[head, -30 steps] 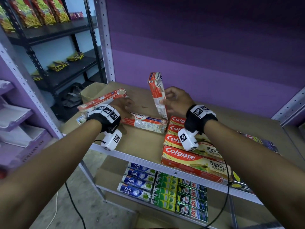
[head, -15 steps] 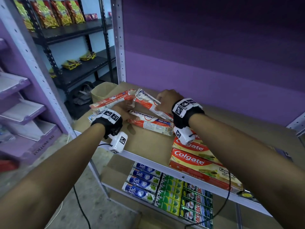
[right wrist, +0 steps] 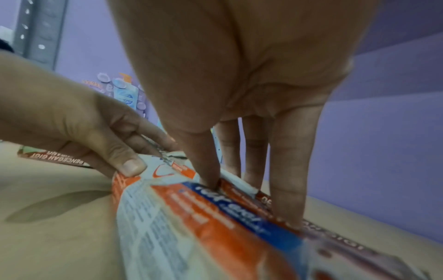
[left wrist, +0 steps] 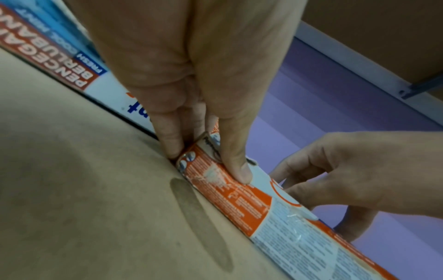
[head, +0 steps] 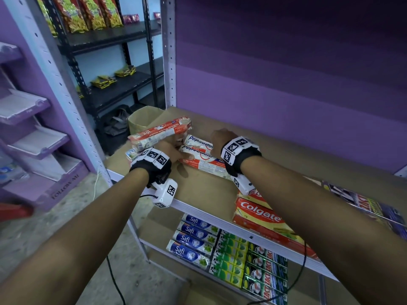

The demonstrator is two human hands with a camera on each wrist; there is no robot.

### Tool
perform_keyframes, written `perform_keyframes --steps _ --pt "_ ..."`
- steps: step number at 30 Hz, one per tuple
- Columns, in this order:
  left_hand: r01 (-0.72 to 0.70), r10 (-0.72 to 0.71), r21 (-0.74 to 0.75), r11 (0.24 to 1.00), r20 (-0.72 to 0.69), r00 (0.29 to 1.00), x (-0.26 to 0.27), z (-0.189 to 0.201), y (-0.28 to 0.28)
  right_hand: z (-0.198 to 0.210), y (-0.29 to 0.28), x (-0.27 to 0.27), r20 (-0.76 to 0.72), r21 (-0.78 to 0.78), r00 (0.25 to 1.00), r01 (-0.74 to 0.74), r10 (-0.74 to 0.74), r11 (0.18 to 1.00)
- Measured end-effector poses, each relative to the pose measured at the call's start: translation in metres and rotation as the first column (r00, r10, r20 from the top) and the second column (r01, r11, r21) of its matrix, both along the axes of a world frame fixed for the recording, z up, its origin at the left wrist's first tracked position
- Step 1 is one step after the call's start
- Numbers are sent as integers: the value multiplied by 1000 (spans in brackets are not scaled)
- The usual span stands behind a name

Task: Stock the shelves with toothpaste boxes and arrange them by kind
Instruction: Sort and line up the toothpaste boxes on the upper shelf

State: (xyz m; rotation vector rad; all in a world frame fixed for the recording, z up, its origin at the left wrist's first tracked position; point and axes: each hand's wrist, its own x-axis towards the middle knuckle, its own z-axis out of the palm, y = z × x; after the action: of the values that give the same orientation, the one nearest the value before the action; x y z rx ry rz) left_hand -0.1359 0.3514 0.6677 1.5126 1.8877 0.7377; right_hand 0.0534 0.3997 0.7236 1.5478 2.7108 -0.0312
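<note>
At the far left of the shelf (head: 207, 190) my left hand (head: 169, 150) holds some Pepsodent boxes (head: 158, 134) up off the board; how many I cannot tell. The same hand reaches with the thumb (left wrist: 236, 166) and one finger to the left end of the front Pepsodent box (head: 198, 155), which lies flat on the shelf. The thumb lies on top of this end and the finger touches its corner, so the hand is closed around its load and also steadies this box.

Just behind it, side by side, lies the back Pepsodent box (head: 199, 140). My right hand (head: 220, 142) comes down on both: the thumb presses into the seam between the two boxes and the straight fingers (right wrist: 287, 189) stand against the far side of the back one. I think I am setting this box square against its neighbour.

To the right, near the shelf edge, the Colgate boxes (head: 259, 214) lie in their own group, well apart from the Pepsodent pair. On the shelf below lie the Safi boxes (head: 191, 236).

What could go wrong: the boxes in my left hand are tilted and the grip is shared, so they may slide out. Also, a hard push from the right hand may turn the pair out of line.
</note>
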Motion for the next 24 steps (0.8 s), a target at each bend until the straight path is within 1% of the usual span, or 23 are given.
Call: perform_keyframes --steps 2,3,5,8,10,12,14,15,18,20,22,24 --pt "2 -2 3 1000 5 1000 -1 -2 1 -1 -3 -3 31 -3 999 23 -23 1000" --pt "-8 8 2 1000 -6 1000 -2 -4 2 1 -4 -3 47 -34 998 42 -40 999" --pt "-5 5 6 1000 -4 1000 -3 -5 2 9 -4 -2 54 -127 997 67 -60 990" --pt "52 -52 14 999 -8 999 -5 -7 3 24 -2 9 44 -251 998 50 -40 967" --pt "59 -57 17 998 -67 996 -5 -7 4 30 0 26 43 -306 999 25 -13 952" --pt "62 -60 1 998 -183 981 -5 -7 6 30 -1 45 98 -309 995 20 11 951" --pt "64 -69 -28 998 -243 968 -4 -6 7 27 -5 60 166 -312 986 22 31 950" --pt "70 -77 -38 997 -263 962 -3 -4 8 25 -7 65 176 -327 984 21 39 945" --pt "128 -135 -42 991 -330 934 3 1 8 20 -13 71 159 -329 986 -1 56 944" --pt "188 -186 -30 982 -367 911 8 4 7 17 -16 71 167 -292 984 -15 66 956" --pt "216 -202 -13 976 -405 892 11 5 3 14 -18 70 177 -255 981 -29 77 967" --pt "232 -197 7 973 -503 841 14 7 -3 12 -18 68 178 -218 981 -40 80 975"
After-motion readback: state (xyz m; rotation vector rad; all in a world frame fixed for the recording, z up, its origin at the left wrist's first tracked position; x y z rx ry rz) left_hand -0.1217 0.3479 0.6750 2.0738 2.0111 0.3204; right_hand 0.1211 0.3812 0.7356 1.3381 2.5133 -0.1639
